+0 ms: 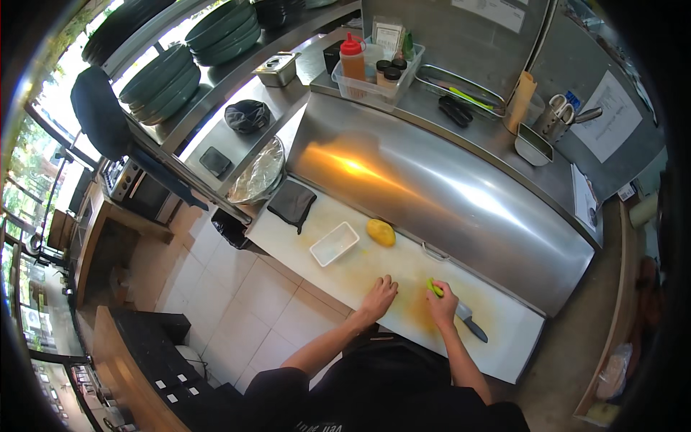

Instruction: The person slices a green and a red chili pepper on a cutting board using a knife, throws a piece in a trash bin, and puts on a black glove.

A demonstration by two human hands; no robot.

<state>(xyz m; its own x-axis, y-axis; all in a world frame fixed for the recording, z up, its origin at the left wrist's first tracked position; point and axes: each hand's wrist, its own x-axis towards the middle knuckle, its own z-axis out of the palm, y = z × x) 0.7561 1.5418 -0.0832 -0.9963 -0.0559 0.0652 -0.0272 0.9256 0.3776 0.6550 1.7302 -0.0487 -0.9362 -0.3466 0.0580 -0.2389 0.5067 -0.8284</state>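
Over the front edge of a stained white cutting board (518, 335), my left hand (380, 296) rests with its fingers curled; whether anything is under them cannot be told. My right hand (442, 302) grips a lime-green handled tool (435, 288), perhaps a peeler, whose working end is hidden. Just right of that hand lies a kitchen knife (475, 328) with a dark handle, its blade partly covered by the hand. A yellow mango (381, 233) lies near the board's back edge. To its left is a white plastic container (334, 244) with nothing visible inside.
A folded dark cloth (292, 204) lies at the board's left end. Behind the board rises a steel lid (432, 189) with a handle. The shelf above holds a clear bin (397, 100) with bottles, a steel tray (459, 89) and a utensil holder. Stacked green bowls (162, 86) stand upper left.
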